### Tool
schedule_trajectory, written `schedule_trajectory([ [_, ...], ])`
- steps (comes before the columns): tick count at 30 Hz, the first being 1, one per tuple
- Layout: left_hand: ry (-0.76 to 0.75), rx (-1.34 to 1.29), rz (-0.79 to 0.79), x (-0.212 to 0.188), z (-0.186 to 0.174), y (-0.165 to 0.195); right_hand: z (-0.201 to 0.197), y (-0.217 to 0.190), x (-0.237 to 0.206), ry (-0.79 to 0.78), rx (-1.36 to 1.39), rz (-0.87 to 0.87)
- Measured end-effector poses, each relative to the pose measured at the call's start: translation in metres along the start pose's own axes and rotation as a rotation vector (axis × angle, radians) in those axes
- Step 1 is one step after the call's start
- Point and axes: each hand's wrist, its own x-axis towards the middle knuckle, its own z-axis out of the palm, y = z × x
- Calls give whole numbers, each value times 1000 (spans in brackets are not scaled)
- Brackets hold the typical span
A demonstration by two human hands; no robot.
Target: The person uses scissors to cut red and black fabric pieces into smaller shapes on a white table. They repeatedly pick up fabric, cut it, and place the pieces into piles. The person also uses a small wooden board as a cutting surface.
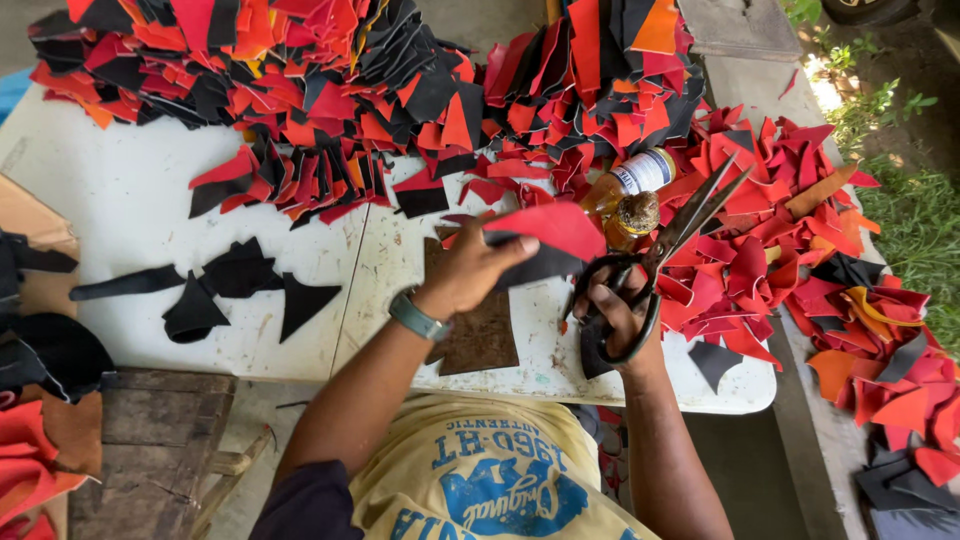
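Red piece is the thing in hand: a flat cut of red material with a black underside, held above the white table near its front edge. Going from left: some loose black scraps lie flat on the table, well apart from both hands. Then comes the left hand, with a watch on the wrist; its fingers are closed on the left end of the red piece, thumb on top, so the piece stands out from the grip toward the right. Under this hand a brown board lies on the table.

The long axis of the piece runs left to right, a little tilted, and its free right end points at the scissors. The right hand holds them, fingers through the black loops, closed around the handles. The blades are a little apart and point up and to the right, away from the piece; the pivot is just beside the free edge of the piece. A bottle with a round cap lies just behind the blades. Farther right and at the back, the heaps of red, orange and black cuts cover the table.
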Motion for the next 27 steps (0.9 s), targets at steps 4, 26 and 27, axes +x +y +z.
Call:
schedule_trajectory([
  [4, -26, 84, 174, 15, -21, 20, -4, -4, -18, -140, -214, 92],
  [26, 19, 451, 255, 11, -13, 45, 26, 8, -26, -109, -416, 234],
  [27, 15, 439, 251, 11, -13, 45, 26, 9, -26, -95, -388, 247],
])
